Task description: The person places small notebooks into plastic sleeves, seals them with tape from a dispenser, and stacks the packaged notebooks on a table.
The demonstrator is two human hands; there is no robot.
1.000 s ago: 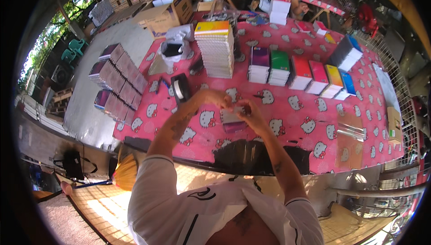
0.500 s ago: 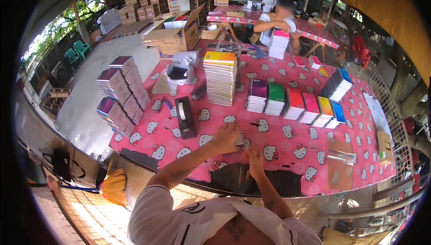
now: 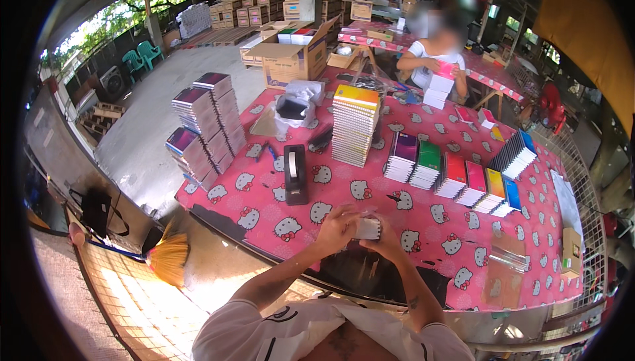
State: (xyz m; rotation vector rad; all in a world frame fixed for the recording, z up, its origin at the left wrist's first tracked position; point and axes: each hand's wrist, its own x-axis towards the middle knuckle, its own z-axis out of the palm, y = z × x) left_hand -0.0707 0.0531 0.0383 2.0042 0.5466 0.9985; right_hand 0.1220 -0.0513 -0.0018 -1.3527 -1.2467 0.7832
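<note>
Near the front edge of the table, a small stack of white-edged spiral notebooks (image 3: 368, 229) sits between my two hands. My left hand (image 3: 337, 230) is closed at the stack's left side, its fingers bent by the far corner. On the right side, my right hand (image 3: 385, 242) curls round the spiral-edged end. A faint clear film seems to show above the stack, too blurred to be sure. Just beyond my left hand stands a black tape dispenser (image 3: 296, 185) with a pale roll. A tall pile of yellow-covered spiral notebooks (image 3: 355, 126) rises farther back.
Purple notebook stacks (image 3: 208, 129) stand at the left; a row of coloured ones, including green (image 3: 426, 164), lines the right. Clear plastic sleeves (image 3: 508, 260) lie on cardboard at right. An open carton (image 3: 284, 63) is behind. Across the table, a person handles a white stack (image 3: 438, 90).
My right hand has come up to the notebook stack and now grips it. The stack has turned, showing its white edges. The whole view has shifted, with things appearing farther right and lower.
</note>
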